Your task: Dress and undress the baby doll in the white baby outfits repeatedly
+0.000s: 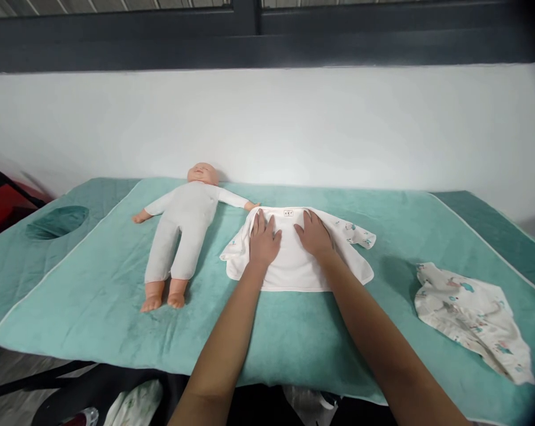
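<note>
A white baby shirt (294, 269) with printed sleeves lies opened out on the green cover, its inside facing up and a small label at the neck. My left hand (265, 239) rests flat on its left part, fingers stretched toward the collar. On the right part lies my right hand (315, 235), also flat with the fingers apart. To the left a baby doll (185, 207) in a pale bodysuit lies on its back, arms spread; one of its hands reaches close to the shirt's left shoulder.
Crumpled printed baby clothing (473, 319) lies at the right on the green cover (94, 296). A face hole (58, 222) shows in the bed at the left. Behind runs a white wall (267, 130). A red and black item (5, 204) stands at the left edge.
</note>
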Demonstrator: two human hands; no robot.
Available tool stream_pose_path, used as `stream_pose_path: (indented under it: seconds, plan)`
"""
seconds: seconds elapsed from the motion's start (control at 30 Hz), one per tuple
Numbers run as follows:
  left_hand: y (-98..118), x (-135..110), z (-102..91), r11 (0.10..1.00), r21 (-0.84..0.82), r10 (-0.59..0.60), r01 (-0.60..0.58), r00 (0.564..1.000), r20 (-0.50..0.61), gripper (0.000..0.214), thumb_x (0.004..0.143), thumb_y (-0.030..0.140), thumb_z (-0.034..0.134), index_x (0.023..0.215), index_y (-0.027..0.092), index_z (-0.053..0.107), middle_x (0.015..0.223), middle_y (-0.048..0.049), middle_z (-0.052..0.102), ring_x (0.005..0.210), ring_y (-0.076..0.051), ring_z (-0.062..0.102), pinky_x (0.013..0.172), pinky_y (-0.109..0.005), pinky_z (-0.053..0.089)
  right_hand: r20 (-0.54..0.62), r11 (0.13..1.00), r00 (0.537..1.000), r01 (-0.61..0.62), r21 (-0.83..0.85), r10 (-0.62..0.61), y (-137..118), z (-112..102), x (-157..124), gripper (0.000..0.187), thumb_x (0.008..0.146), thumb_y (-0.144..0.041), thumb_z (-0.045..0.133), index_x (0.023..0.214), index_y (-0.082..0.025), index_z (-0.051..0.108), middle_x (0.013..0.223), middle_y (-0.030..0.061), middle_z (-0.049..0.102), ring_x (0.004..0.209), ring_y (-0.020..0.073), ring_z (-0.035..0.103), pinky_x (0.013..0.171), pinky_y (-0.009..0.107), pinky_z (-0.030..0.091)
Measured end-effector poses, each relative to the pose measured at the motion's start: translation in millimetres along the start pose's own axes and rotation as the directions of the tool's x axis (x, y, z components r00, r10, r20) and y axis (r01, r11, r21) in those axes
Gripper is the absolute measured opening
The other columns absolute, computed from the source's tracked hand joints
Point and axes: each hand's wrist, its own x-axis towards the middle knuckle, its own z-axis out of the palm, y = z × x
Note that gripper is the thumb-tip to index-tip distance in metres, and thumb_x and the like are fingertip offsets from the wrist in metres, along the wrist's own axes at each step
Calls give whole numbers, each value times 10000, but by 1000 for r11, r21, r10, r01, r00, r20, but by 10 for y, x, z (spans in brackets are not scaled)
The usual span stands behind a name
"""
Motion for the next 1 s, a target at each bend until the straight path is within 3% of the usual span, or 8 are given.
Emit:
stream_pose_path:
  seconds: [0.23,0.47,0.6,0.77,1.0]
  plan:
    - [-1,17,-4,999,2,-34,34,999,41,550,967,431,454,1478,230,447,1677,-89,136,1550,-301,131,1215,-518,288,136,1000,990,-28,4,27,3,23,13,725,1007,-531,301,1563,-68,250,1640,151,229,1495,298,259,1194,396,281]
    - [25,23,3,996,33,-89,86,988,128,517,987,458,384,1456,268,488,1666,-81,184,1534,-314,195,1179,-567,321,113,999,993,23,-38,-18,7,31,3,660,1024,-459,287,1518,-26,346,1594,173,339,1465,276,328,1191,362,271]
    - [54,21,-10,995,49,-98,92,985,142,526,991,435,379,1474,245,470,1653,-106,217,1529,-320,212,1186,-570,304,51,991,995,91,-102,-86,-90,11,-133,540,1029,-338,277,1436,-47,480,1544,174,425,1430,261,387,1185,378,268]
    - [85,10,-29,993,59,-108,100,984,143,523,991,393,380,1473,210,470,1646,-124,230,1527,-314,221,1198,-554,288,124,976,975,197,-92,-185,-219,45,-393,634,1032,-444,294,1501,-28,389,1612,186,285,1505,281,251,1217,427,196]
    - [58,-8,-26,994,77,-85,77,991,106,527,983,351,392,1444,111,487,1613,-158,306,1509,-297,276,1220,-502,278,163,993,985,67,-102,-49,-193,-12,-419,728,1019,-553,240,1558,-66,289,1649,149,167,1536,277,151,1226,481,152]
